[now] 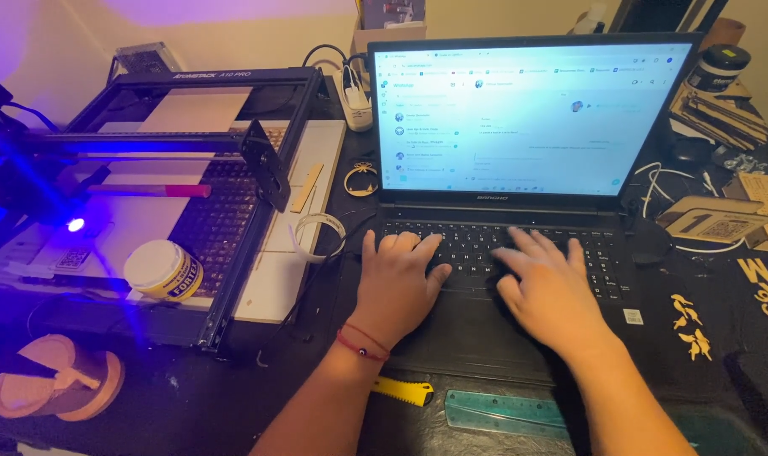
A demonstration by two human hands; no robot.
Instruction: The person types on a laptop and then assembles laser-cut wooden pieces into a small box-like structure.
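Observation:
A black laptop (485, 329) sits open on the dark table, its screen (527, 118) lit with a pale chat window. My left hand (396, 283) rests on the left half of the keyboard (477, 241), fingers spread, with a red string bracelet on the wrist. My right hand (548, 291) lies on the right half of the keyboard, fingers spread over the keys. Neither hand holds anything.
A laser engraver frame (223, 169) with blue light stands at the left, a small white jar (162, 270) on its front rail. A yellow cutter (405, 391) and green ruler (502, 414) lie by the front edge. Wooden cut-outs (721, 221), a dark jar (717, 67) and cables are at the right.

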